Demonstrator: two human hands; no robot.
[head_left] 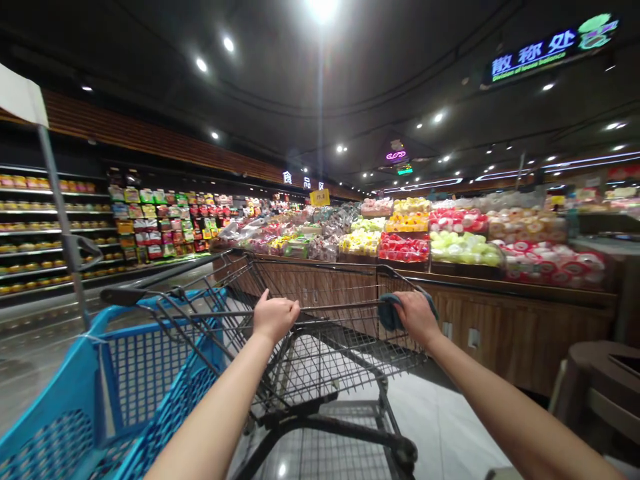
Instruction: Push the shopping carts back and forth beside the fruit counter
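The cart is near, in the middle, in front of a long stand. It is made of thin, dark wires that cross like a net, with a thick, round, dark bar low down. The left hand is on the cart's thin top bar, and its fingers are curled tight around it. The right hand is at the right end of that bar. Its fingers are bent closed over a soft, crumpled, dark blue-green cloth, which is bunched against the bar.

On the near left is a blue cart of smooth, hard plastic, full of small holes. A thin, straight grey pole stands up beside it. The floor is pale, flat and shiny.

The stand has brown sides with wood lines. On it are heaps of shiny, bumpy packs in red, yellow and green. On the far left, long shelves hold rows of small, round jars. A brown thing with a smooth, rounded top is at the near right.
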